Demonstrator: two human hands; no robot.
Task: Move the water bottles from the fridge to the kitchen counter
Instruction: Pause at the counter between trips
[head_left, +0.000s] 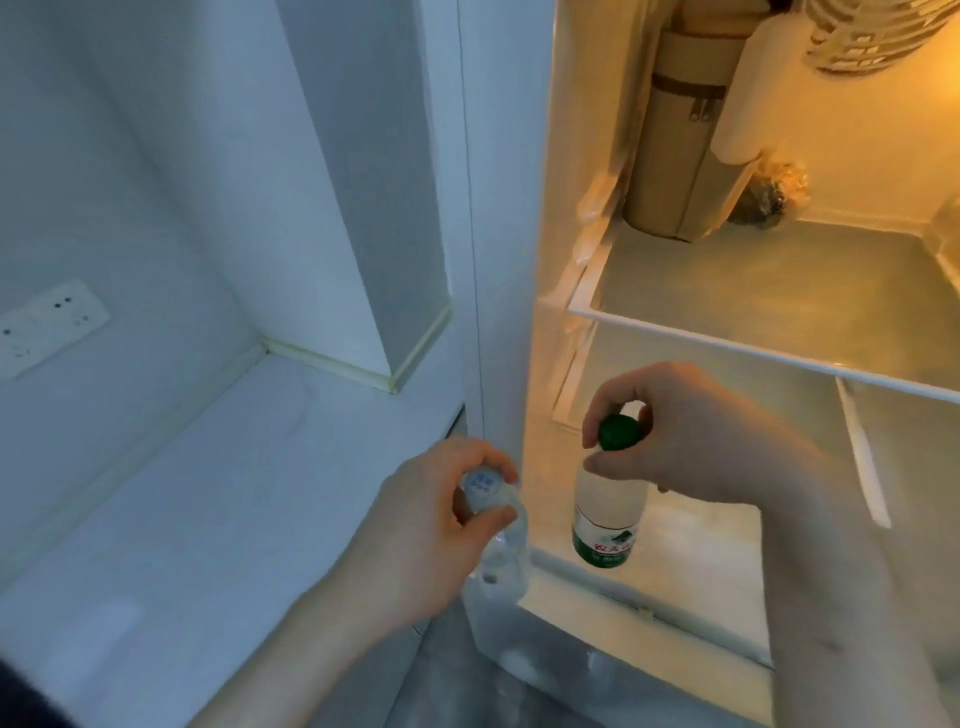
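My left hand (415, 525) gripped the clear bottle (136, 540); right hand (691, 436) pinched the green-cap bottle (608, 514). Best lift straight up, clear the fridge (649, 613) lip, then left to the surface (218, 493).

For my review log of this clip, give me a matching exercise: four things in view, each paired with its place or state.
Things:
1. green-capped bottle
2. clear-capped bottle
3. tan zippered case
4. wall socket

Places or states:
A. upright on the upper shelf
B. held by the left hand
C. on the wall above the counter
D. pinched at the cap by the right hand

Pairs: 1-D, 2-B, 3-A, 4-C
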